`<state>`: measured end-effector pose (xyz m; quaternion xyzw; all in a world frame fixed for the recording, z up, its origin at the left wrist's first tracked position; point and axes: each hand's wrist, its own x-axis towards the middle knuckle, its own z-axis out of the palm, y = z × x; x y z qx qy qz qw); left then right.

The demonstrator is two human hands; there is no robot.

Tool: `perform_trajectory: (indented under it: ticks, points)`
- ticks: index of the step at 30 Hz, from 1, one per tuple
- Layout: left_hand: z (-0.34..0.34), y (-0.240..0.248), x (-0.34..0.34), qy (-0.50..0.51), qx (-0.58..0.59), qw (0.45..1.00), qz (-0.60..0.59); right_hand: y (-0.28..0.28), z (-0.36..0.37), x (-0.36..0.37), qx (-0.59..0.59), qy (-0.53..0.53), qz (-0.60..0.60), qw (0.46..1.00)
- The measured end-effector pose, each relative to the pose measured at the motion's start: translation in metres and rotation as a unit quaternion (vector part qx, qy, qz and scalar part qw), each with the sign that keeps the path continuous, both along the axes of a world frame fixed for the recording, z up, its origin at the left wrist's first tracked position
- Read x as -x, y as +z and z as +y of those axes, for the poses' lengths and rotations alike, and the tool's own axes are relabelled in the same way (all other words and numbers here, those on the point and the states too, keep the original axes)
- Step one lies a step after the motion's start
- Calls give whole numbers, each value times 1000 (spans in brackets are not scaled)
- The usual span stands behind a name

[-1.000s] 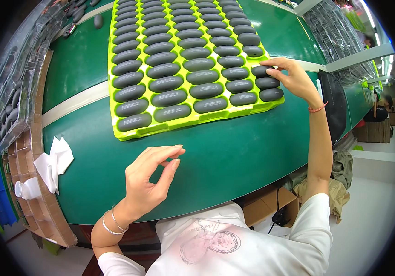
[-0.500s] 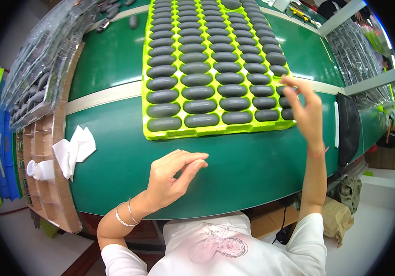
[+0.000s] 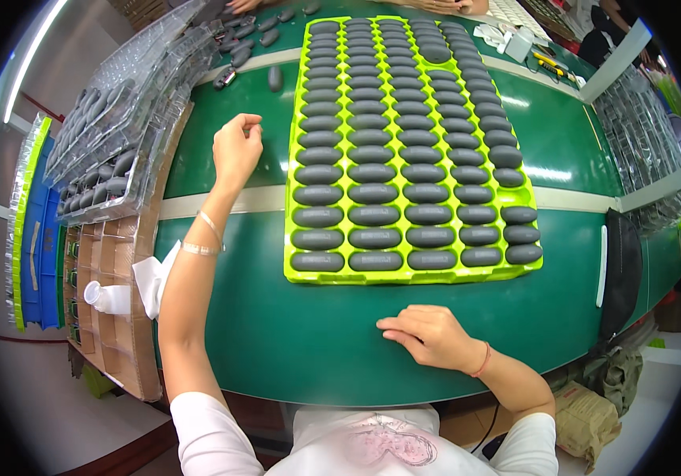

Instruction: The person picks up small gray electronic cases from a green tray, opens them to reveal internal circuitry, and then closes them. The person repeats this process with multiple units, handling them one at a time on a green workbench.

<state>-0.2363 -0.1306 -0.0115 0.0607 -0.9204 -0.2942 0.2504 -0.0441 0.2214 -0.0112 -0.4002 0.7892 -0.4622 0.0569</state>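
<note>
A bright yellow-green tray (image 3: 412,276) lies on the green table (image 3: 277,333), filled with rows of dark grey oval parts (image 3: 372,194). My left hand (image 3: 237,151) is raised over the table left of the tray, fingertips pinched together, nothing visible in them. A lone grey oval part (image 3: 275,78) lies beyond it. My right hand (image 3: 427,333) rests flat on the table just in front of the tray's near edge, fingers loosely curled, holding nothing.
Stacked clear plastic trays with grey parts (image 3: 110,151) stand at the left. A cardboard box (image 3: 110,317) with white cloth (image 3: 154,278) and a small white cup (image 3: 106,297) sits near left. More clear trays (image 3: 650,135) at right; another person's hands (image 3: 435,6) at the far edge.
My left hand has reached from the near table up to the left of the tray. My right hand has come off the tray's right edge down to the table in front.
</note>
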Motion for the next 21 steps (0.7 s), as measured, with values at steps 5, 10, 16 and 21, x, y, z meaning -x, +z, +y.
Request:
perform_trajectory:
  ticks: [5, 10, 16, 21]
  points:
    - [-50, -18, 69, 130, 155, 979, -15, 3, 3, 6, -8, 14, -29, 999]
    - [-79, -31, 133, 139, 233, 962, 11, -5, 4, 10, 4, 6, -24, 1000]
    - [-105, -35, 177, 188, 210, 958, -50, -6, 2, 13, 16, -22, -48, 998]
    - [-112, -29, 158, 198, 188, 962, -21, -8, 1, 11, 20, -14, -61, 998]
